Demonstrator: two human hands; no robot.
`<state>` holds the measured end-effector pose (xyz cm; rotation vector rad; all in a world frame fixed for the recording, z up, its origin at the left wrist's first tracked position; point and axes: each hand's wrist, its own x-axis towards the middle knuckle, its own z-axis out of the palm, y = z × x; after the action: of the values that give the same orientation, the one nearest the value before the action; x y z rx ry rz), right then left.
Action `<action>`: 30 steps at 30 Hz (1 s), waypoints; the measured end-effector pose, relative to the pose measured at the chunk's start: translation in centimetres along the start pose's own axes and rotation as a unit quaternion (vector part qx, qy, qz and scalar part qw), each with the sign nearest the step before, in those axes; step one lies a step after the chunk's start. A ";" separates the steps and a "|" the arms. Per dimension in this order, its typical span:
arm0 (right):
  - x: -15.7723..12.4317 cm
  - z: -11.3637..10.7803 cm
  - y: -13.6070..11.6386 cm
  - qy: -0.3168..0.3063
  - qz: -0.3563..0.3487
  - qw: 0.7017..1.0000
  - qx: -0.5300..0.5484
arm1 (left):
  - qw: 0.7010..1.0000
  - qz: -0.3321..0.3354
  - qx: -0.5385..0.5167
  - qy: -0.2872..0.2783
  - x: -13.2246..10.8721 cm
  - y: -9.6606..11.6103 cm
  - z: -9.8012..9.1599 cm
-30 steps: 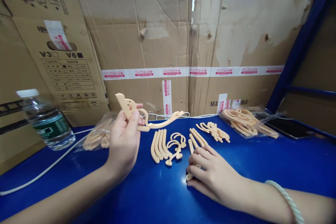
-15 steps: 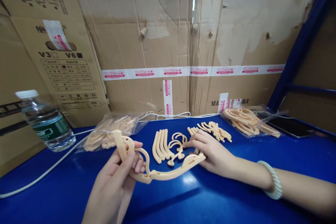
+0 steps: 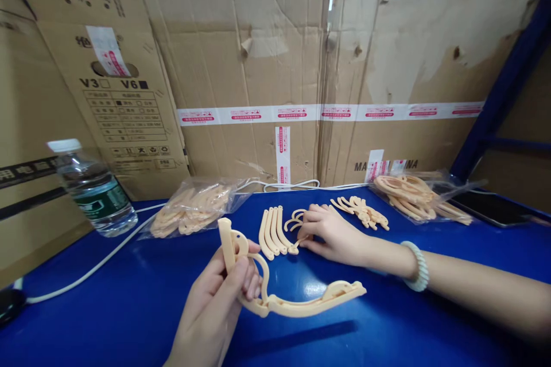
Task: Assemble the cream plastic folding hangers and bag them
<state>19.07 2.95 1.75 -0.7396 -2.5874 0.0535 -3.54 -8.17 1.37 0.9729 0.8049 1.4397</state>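
Observation:
Gripped in my left hand [image 3: 226, 284] is a beige plastic folding clothes hanger [image 3: 310, 308], partly put together, held above the table. Its short end stands up past my thumb, and the long arm stretches out to the right. My right hand [image 3: 338, 232] reaches down to the small curved hook pieces [image 3: 294, 248], its fingers curled and pinched on one of them. The fingers hide part of these pieces. Just left of them, several curved hanger arms [image 3: 273, 232] lie side by side. A loose heap of small beige parts [image 3: 365, 212] lies beyond my right hand.
Clear bags of beige parts lie at left [image 3: 193, 209] and right [image 3: 407, 198] on the blue table [image 3: 206, 350]. A water bottle [image 3: 94, 195], a white cable [image 3: 90, 266] and a dark phone [image 3: 491, 209] are near the edges. Cardboard [image 3: 253, 80] stands behind.
My right hand has moved left and closed in on the hook pieces, covering more of them. My left hand and the hanger sit further right in the picture; the view has shifted slightly.

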 end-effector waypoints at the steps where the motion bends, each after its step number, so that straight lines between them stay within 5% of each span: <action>1: 0.2 -0.1 0.3 0.005 0.005 1.000 0.012 | 1.000 -0.001 0.000 -0.002 0.1 0.0 0.0; 13: 1.7 -1.9 4.1 0.018 0.026 0.994 0.108 | 0.999 -0.034 0.004 0.008 0.9 0.0 0.6; 18: -0.7 -2.9 1.8 0.062 0.092 0.980 0.168 | 1.000 -0.015 0.007 -0.013 1.6 0.1 0.6; 24: -5.1 -4.5 -2.3 -0.042 0.172 0.939 0.296 | 0.999 -0.003 0.023 -0.033 2.2 0.1 0.8; 30: -6.9 -3.2 -3.4 0.068 0.192 0.914 0.351 | 0.978 0.020 0.180 -0.108 2.1 -0.9 0.5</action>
<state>24.02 -3.75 2.31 -0.8971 -2.0211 0.9577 -2.75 -5.97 1.02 1.4025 0.9031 1.2168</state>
